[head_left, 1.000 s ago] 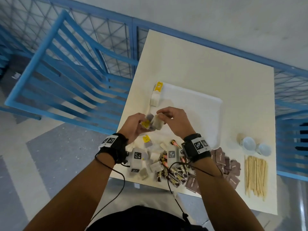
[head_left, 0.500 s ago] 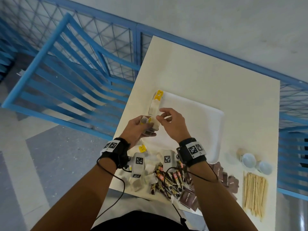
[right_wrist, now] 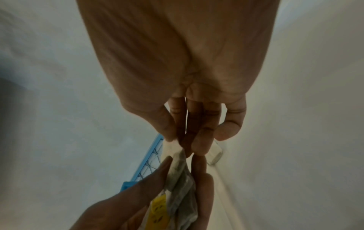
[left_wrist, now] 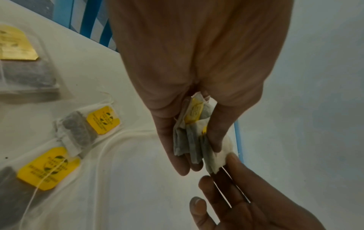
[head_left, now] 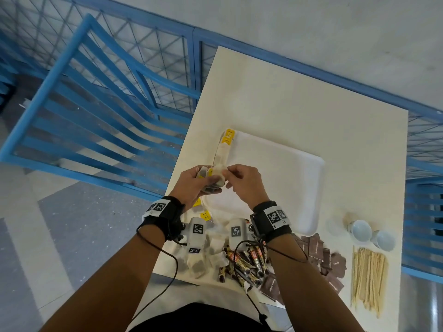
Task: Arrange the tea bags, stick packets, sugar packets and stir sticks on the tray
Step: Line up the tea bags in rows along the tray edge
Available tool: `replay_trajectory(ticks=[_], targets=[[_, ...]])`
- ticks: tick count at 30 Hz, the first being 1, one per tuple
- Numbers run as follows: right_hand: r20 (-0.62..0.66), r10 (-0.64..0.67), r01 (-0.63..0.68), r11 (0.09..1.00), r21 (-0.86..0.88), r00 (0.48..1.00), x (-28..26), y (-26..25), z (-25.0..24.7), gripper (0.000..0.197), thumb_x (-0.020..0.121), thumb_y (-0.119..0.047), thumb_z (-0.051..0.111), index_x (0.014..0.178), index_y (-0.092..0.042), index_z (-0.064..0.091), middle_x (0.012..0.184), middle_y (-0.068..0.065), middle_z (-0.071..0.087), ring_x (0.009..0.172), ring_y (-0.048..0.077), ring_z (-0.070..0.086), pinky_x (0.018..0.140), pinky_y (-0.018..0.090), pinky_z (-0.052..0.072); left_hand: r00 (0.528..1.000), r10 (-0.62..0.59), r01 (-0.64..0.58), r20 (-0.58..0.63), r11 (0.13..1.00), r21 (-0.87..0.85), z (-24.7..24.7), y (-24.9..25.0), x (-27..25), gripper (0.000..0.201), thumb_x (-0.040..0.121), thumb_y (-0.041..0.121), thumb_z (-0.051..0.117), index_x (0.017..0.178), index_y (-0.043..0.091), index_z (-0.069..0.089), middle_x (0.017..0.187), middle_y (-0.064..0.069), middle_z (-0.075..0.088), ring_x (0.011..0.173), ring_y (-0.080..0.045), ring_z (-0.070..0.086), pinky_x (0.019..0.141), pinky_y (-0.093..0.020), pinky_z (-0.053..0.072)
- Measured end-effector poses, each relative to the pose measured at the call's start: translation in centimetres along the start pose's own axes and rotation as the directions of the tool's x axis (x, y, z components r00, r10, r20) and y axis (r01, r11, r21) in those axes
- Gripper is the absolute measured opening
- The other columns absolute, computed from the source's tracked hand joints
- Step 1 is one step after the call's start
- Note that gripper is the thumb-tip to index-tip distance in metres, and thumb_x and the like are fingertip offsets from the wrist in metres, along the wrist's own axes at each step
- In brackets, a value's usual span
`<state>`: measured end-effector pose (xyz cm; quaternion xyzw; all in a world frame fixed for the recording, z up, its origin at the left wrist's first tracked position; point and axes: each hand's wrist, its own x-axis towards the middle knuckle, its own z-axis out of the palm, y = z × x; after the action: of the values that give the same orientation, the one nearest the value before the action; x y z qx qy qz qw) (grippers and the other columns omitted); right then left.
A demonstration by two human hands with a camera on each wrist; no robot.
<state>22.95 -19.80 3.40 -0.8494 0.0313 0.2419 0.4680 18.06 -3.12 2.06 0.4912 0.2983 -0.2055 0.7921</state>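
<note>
Over the white tray's [head_left: 299, 188] near-left corner, the left hand [head_left: 191, 185] clutches a small bunch of tea bags [left_wrist: 194, 137] as the right hand [head_left: 244, 185], empty a moment ago, now pinches the top bag, apparently to extend the row [head_left: 223, 152] on the tray's left edge.

No wording can be read with certainty. The yellow tags [left_wrist: 103, 119] of the tea bags on the surface carry a round dark emblem and lines of print, all too blurred to make out. The brown sugar packets [head_left: 316, 248] bear small pale lettering, also illegible. The wristbands [head_left: 274, 217] show black-and-white square marker codes.
</note>
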Motion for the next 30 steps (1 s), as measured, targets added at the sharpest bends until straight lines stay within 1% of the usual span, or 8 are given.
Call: replay_trajectory(ticks=[2, 5, 10, 15, 17, 23, 27, 30], targets=[[0.016, 0.006, -0.007, 1.0, 0.026, 1.0, 0.2, 0.0, 0.0, 0.015, 0.097, -0.018, 0.059, 0.096, -0.019, 0.074, 0.071, -0.002, 0.074, 0.064, 0.011, 0.07, 0.07, 0.032, 0.057, 1.0, -0.012, 0.013, -0.017, 1.0, 0.01, -0.1, 0.0, 0.1, 0.034, 0.09, -0.002, 0.07, 0.123, -0.002, 0.061, 0.108, -0.028, 0.071, 0.084, -0.037, 0.073, 0.082, -0.045, 0.063], [0.038, 0.008, -0.01, 0.998, 0.054, 0.999, 0.2, 0.2, 0.1, 0.025, 0.095, -0.007, 0.054, 0.097, -0.023, 0.073, 0.073, 0.002, 0.075, 0.064, 0.015, 0.07, 0.063, 0.029, 0.055, 0.999, -0.026, 0.026, -0.027, 1.0, 0.01, -0.4, -0.1, 0.3, 0.04, 0.089, 0.0, 0.072, 0.127, -0.004, 0.06, 0.113, -0.03, 0.07, 0.087, -0.039, 0.073, 0.085, -0.049, 0.062], [0.07, 0.0, -0.002, 1.0, 0.031, 0.998, 0.1, 0.3, 0.3, 0.011, 0.092, -0.019, 0.07, 0.1, -0.016, 0.077, 0.076, 0.001, 0.074, 0.062, 0.011, 0.069, 0.056, 0.023, 0.051, 0.999, -0.038, 0.038, -0.01, 0.999, -0.013, -0.7, -0.4, 0.2, 0.038, 0.091, 0.0, 0.07, 0.127, -0.008, 0.059, 0.116, -0.033, 0.068, 0.093, -0.043, 0.07, 0.087, -0.052, 0.061], [-0.024, -0.013, 0.013, 1.0, -0.019, 1.0, 0.5, 0.5, 0.8, 0.011, 0.092, -0.024, 0.069, 0.084, -0.031, 0.069, 0.08, -0.009, 0.073, 0.072, 0.013, 0.07, 0.068, 0.03, 0.057, 0.999, -0.043, 0.044, 0.013, 0.999, -0.027, -1.0, -0.6, 0.1, 0.036, 0.093, -0.002, 0.066, 0.128, -0.008, 0.057, 0.119, -0.032, 0.068, 0.107, -0.046, 0.069, 0.09, -0.055, 0.059], [-0.053, -0.004, 0.004, 1.0, 0.005, 0.999, 0.6, 0.4, 0.9, 0.01, 0.094, -0.023, 0.067, 0.086, -0.03, 0.067, 0.082, -0.007, 0.073, 0.071, 0.011, 0.07, 0.066, 0.027, 0.054, 0.999, -0.046, 0.046, 0.014, 0.999, -0.014, -1.1, -0.6, 0.0, 0.036, 0.093, -0.002, 0.066, 0.127, -0.008, 0.057, 0.118, -0.032, 0.068, 0.109, -0.046, 0.068, 0.091, -0.055, 0.058], [-0.026, 0.045, -0.045, 0.999, -0.001, 0.999, 0.8, 1.0, 1.8, 0.011, 0.091, -0.038, 0.07, 0.094, -0.028, 0.069, 0.087, -0.006, 0.074, 0.079, 0.016, 0.071, 0.074, 0.034, 0.057, 0.999, -0.034, 0.034, -0.002, 0.999, 0.003, -1.3, -0.7, -0.2, 0.034, 0.094, -0.003, 0.064, 0.127, -0.008, 0.058, 0.116, -0.03, 0.069, 0.106, -0.044, 0.07, 0.089, -0.049, 0.061], [-0.055, 0.051, -0.052, 0.999, -0.005, 0.997, 1.2, 0.9, 2.0, 0.017, 0.091, -0.031, 0.071, 0.093, -0.015, 0.072, 0.082, -0.002, 0.074, 0.067, 0.013, 0.071, 0.073, 0.03, 0.057, 0.999, -0.038, 0.038, -0.022, 0.999, 0.029, -1.8, -0.8, -0.2, 0.03, 0.095, -0.006, 0.061, 0.125, -0.009, 0.059, 0.117, -0.031, 0.069, 0.102, -0.041, 0.073, 0.086, -0.046, 0.062], [-0.133, 0.075, -0.076, 0.997, -0.008, 0.988, 2.4, 1.0, 2.2, 0.017, 0.091, -0.032, 0.069, 0.093, -0.015, 0.072, 0.084, -0.001, 0.075, 0.075, 0.017, 0.071, 0.082, 0.037, 0.057, 0.996, -0.05, 0.056, -0.074, 0.996, 0.073, -2.5, -1.2, -0.2, 0.028, 0.096, -0.009, 0.057, 0.124, -0.01, 0.058, 0.111, -0.033, 0.07, 0.09, -0.034, 0.076, 0.076, -0.037, 0.063]])
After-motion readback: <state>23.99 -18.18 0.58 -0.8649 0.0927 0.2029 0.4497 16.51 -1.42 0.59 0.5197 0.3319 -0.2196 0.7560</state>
